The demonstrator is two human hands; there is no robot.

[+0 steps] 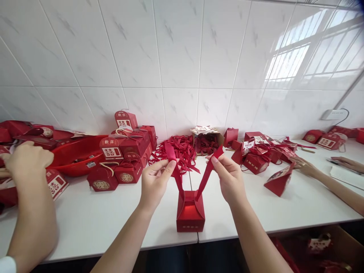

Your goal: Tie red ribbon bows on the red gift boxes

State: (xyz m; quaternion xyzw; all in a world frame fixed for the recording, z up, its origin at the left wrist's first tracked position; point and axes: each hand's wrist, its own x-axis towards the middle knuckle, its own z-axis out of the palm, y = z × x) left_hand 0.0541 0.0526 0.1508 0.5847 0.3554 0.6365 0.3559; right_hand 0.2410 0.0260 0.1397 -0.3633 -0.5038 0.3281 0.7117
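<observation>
A small red box (pixel 190 218) stands upright near the table's front edge, its top flaps folded inward. A red ribbon (pixel 203 180) runs through the top of the box, and its two ends rise apart in a V. Above and left of the box, my left hand (pixel 159 180) pinches one ribbon end between thumb and fingers. My right hand (pixel 229 176) pinches the other end, above and right of the box. Neither hand touches the box itself. Behind them lies a heap of loose red ribbons (pixel 182 149).
Finished red boxes (pixel 132 148) are stacked at left beside a red basin (pixel 76 155). An open carton (pixel 209 142) holds dark red items, with white cards on top. More boxes (pixel 256 161) lie at right. Other people's arms (pixel 35 204) reach in from both sides.
</observation>
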